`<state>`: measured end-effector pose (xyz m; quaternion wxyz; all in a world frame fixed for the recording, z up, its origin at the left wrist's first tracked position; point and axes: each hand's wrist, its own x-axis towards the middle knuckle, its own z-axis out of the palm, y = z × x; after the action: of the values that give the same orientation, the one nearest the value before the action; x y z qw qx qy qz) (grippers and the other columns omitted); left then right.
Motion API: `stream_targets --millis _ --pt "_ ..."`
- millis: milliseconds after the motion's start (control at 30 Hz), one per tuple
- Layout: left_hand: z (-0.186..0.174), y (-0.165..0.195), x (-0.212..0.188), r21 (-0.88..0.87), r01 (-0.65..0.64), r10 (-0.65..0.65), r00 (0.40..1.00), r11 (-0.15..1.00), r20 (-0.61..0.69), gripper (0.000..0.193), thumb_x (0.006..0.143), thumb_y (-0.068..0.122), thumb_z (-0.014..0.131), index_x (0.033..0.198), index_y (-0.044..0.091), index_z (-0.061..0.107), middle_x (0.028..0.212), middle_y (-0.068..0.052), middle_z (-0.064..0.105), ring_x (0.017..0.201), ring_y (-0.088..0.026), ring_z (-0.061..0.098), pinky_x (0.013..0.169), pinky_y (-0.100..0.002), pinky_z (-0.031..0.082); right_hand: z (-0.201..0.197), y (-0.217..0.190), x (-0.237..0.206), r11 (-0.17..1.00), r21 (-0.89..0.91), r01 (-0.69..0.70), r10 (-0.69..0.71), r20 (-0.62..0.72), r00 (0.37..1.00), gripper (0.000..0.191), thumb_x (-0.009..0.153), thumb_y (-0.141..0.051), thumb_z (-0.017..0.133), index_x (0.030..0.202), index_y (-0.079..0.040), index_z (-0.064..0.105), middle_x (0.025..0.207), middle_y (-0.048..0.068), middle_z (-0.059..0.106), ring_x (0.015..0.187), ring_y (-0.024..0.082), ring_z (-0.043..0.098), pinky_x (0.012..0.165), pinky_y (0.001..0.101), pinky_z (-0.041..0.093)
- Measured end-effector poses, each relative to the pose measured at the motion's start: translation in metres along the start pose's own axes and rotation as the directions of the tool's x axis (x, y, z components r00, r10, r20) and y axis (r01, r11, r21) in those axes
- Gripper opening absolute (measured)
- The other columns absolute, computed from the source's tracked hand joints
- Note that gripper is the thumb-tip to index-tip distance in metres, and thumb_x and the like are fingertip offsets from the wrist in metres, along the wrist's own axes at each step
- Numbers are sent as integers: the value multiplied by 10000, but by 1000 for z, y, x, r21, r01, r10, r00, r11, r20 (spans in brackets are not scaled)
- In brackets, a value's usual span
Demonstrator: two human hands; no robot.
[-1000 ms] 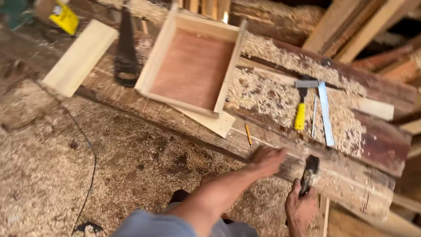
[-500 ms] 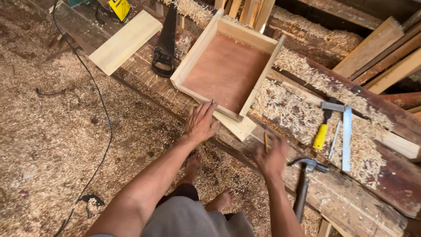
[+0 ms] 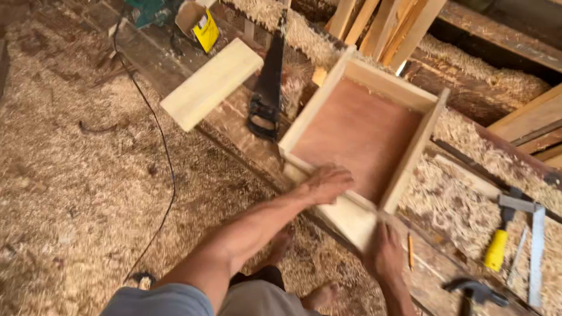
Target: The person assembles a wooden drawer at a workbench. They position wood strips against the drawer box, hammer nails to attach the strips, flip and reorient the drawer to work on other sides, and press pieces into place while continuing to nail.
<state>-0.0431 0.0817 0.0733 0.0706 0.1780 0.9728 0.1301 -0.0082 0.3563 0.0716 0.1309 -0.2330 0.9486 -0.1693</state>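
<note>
An open wooden box (image 3: pixel 418 149) with pale sides and a reddish-brown bottom lies on a rough workbench. My left hand (image 3: pixel 326 183) rests on the box's near edge, fingers curled over the rim. My right hand (image 3: pixel 383 253) presses on a pale flat board (image 3: pixel 351 219) that sticks out from under the box's near corner. An orange pencil (image 3: pixel 410 250) lies just right of my right hand. A black claw hammer (image 3: pixel 473 291) sits on the bench at the lower right, apart from both hands.
A handsaw (image 3: pixel 268 88) and a pale plank (image 3: pixel 212 83) lie left of the box. A yellow-handled tool (image 3: pixel 499 246) and a metal square (image 3: pixel 535 251) lie at the right. A black cable (image 3: pixel 164 152) crosses the sawdust-covered floor. Lumber is stacked behind the bench.
My right hand has let go of the hammer, which now lies on the bench. Both hands have moved left to the box and the board under it.
</note>
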Motion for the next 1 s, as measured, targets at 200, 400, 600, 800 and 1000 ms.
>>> stream_targets --millis 200,400,600,800,1000 --pt "33 -8 3 -42 32 -29 997 999 65 381 911 200 668 1248 28 623 1274 -155 627 1209 -274 590 1108 -512 425 -15 -10 -37 985 -114 -130 152 206 967 1156 547 -298 966 1545 -224 387 1488 50 497 1352 301 509 1051 433 525" --pt "19 20 -47 -264 -167 64 931 950 -359 498 889 399 601 1249 60 649 1262 -130 654 1165 -260 611 1062 -460 448 -10 5 -41 992 10 125 -125 50 991 900 560 -194 892 1383 -70 549 1382 168 593 1203 371 610 955 470 550" --pt "-8 75 -41 -172 13 77 861 985 502 649 862 502 687 1318 47 607 1305 -133 642 1069 -258 674 862 -431 613 -28 46 -54 771 425 -475 384 286 878 419 828 -264 811 1189 -71 721 901 82 791 705 239 749 603 386 618" --pt "43 96 -26 -261 -40 111 958 964 263 690 865 471 717 1381 48 539 1436 -135 555 1321 -296 532 1077 -472 452 -11 79 -72 748 591 -302 404 -45 914 402 895 -265 865 1045 55 673 873 167 676 750 173 581 659 338 502" --pt "25 103 -15 -265 179 -64 918 948 392 609 953 375 550 1519 168 465 1436 -156 545 1104 -286 651 799 -456 589 -4 103 -74 597 721 -352 562 -63 825 281 996 -255 650 1176 -43 695 1009 115 784 861 153 746 779 305 596"
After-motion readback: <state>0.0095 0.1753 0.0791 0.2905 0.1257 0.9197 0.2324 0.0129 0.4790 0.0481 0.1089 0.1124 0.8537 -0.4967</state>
